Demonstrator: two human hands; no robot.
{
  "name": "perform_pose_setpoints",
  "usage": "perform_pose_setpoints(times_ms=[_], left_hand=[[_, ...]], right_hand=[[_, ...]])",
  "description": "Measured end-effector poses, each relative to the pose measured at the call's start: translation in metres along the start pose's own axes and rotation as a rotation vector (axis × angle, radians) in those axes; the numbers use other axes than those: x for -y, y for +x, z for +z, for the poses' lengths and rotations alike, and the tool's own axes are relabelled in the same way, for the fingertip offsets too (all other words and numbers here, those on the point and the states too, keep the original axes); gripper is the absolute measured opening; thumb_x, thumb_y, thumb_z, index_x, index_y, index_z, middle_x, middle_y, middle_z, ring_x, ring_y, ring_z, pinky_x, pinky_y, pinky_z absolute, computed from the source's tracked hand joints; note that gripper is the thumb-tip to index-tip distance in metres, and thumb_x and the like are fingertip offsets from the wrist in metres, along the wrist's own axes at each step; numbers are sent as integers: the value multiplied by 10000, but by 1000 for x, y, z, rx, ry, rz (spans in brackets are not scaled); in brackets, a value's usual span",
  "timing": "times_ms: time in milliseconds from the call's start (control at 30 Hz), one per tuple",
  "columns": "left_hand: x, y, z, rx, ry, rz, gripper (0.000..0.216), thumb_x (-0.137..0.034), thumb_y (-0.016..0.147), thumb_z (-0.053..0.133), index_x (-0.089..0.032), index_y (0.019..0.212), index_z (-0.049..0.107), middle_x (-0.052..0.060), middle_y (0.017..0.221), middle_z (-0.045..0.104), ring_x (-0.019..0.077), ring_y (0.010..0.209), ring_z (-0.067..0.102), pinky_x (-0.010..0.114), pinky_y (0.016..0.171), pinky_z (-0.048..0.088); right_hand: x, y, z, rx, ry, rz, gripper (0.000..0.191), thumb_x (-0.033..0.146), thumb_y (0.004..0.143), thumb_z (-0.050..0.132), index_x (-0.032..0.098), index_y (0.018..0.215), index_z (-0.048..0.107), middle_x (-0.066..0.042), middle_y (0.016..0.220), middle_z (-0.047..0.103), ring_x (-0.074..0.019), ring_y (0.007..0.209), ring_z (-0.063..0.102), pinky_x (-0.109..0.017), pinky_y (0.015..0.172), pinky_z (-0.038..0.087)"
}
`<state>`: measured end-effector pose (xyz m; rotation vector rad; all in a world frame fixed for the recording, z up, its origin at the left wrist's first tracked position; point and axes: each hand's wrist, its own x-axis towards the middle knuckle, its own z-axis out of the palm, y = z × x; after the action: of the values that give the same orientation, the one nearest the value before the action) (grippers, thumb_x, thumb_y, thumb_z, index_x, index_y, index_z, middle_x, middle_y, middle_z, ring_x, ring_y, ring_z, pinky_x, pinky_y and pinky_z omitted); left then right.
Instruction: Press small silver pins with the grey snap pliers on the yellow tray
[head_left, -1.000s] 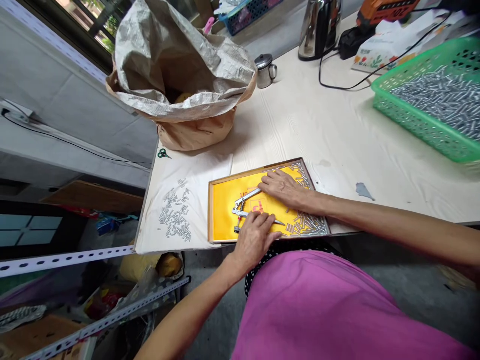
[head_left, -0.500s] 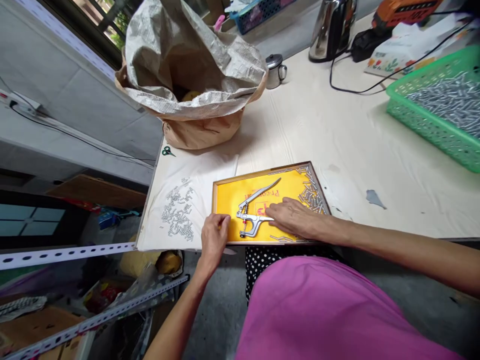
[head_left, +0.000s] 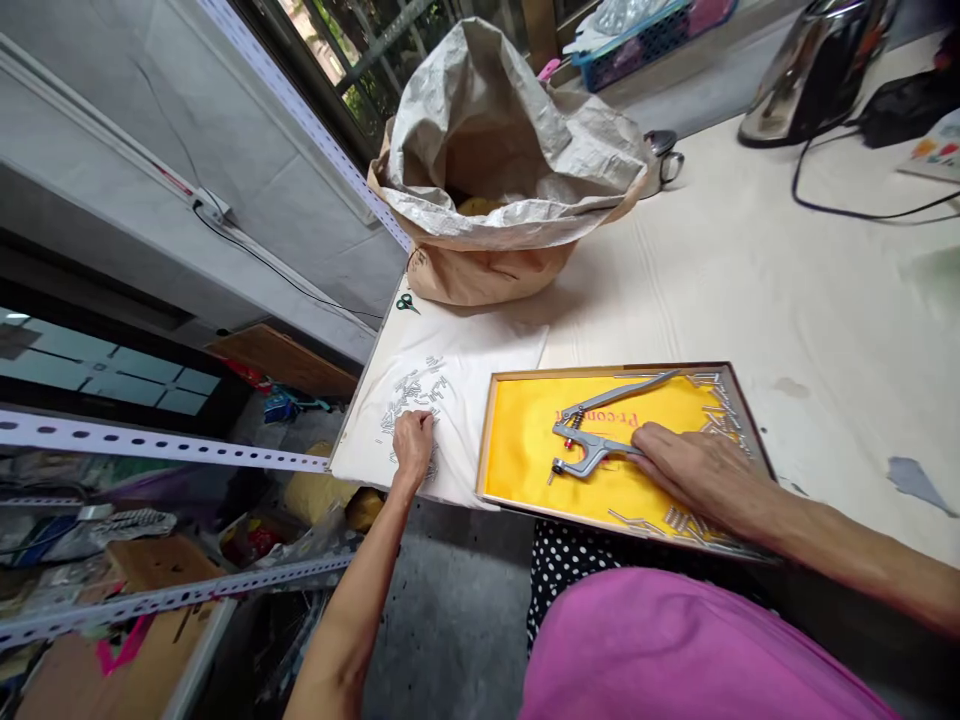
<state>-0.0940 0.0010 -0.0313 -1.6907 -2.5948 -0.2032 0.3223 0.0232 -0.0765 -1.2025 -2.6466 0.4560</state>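
My right hand (head_left: 686,460) is closed around one handle of silver snap-fastener pliers (head_left: 592,452), held low over a shallow tray (head_left: 486,440). The upper handle stands spread, and a thin metal piece pokes out at the jaw tip. Yellow sheeting (head_left: 517,450) with red print lines the tray. Small metal pins (head_left: 724,415) lie along its right side, and more rest at the front edge near my right wrist. My left hand (head_left: 413,440) is closed over a pile of small metal pins (head_left: 409,395) on white cloth; whatever its fingers hold is hidden.
A large woven sack (head_left: 495,270) stands open behind the pile. Green-handled scissors (head_left: 406,302) lie by the table's left edge. A lidded metal cup (head_left: 666,165), a kettle (head_left: 802,80) and a black cord (head_left: 832,208) are at the back right. A grey scrap (head_left: 919,480) lies right of the tray.
My left hand has moved left from the tray's edge to the pin pile. The pliers stay in my right hand, now with a thin piece at the jaw. The view has swung left.
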Motion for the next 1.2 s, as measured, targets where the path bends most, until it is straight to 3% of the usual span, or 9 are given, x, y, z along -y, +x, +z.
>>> perform_pose_setpoints(times_ms=[300,567,667,767,933,1000,1067,1133,1200], left_hand=[[1,13,11,54,242,169,291,-218,974,423,-178,1052,700,116,1042,631,270,1056,542,344,850,444],[-1,29,-2,183,403,424,280,-109,935,390,-157,936,666,162,1061,622,303,1093,540,361,786,470],[-11,21,-13,86,183,383,213,-166,926,447,-154,922,659,148,1025,660,289,1058,579,374,848,479],[-40,-10,-22,71,-244,255,188,-307,912,527,-169,929,654,91,943,700,232,896,643,339,813,501],[-112,-80,-15,502,-847,1,241,-416,807,673,-182,806,614,33,760,691,170,688,665,281,686,524],[-134,-96,-8,706,-1059,-148,311,-436,754,746,-171,809,595,58,788,703,168,689,679,291,688,547],[-146,-102,-4,820,-1233,-251,398,-459,695,807,-154,851,603,80,841,711,167,717,688,296,696,564],[-146,-98,-3,725,-1313,-303,476,-478,625,854,-138,868,625,61,829,692,147,705,668,270,667,562],[-139,-90,-6,519,-1303,-332,510,-493,571,875,-129,846,649,19,767,655,115,647,618,234,603,539]], right_hand=[[0,-1,15,-8,49,-17,282,399,1014,338,228,878,518,-29,786,617,-176,665,603,-301,584,316],[16,16,-8,282,-51,118,261,381,1009,350,212,973,546,-80,890,678,-214,688,618,-318,548,241],[18,19,-13,298,-13,110,281,350,1023,315,211,949,548,-60,838,670,-184,647,584,-316,551,211],[20,20,-13,217,33,88,293,377,1030,319,208,955,546,-47,819,664,-163,632,556,-308,558,200],[24,24,-17,21,71,76,309,410,1036,322,198,983,540,-59,839,673,-157,647,548,-305,562,209],[25,25,-21,-42,78,72,313,403,1038,317,194,977,542,-60,812,666,-152,630,536,-305,559,211],[23,23,-25,-85,90,50,313,395,1040,315,193,963,541,-61,805,662,-150,629,533,-305,558,221],[19,19,-26,-89,93,13,296,377,1043,325,196,943,536,-58,808,661,-150,643,538,-306,560,228],[14,15,-24,-56,55,-27,256,325,1041,341,198,922,530,-53,811,658,-151,649,536,-311,557,218]])
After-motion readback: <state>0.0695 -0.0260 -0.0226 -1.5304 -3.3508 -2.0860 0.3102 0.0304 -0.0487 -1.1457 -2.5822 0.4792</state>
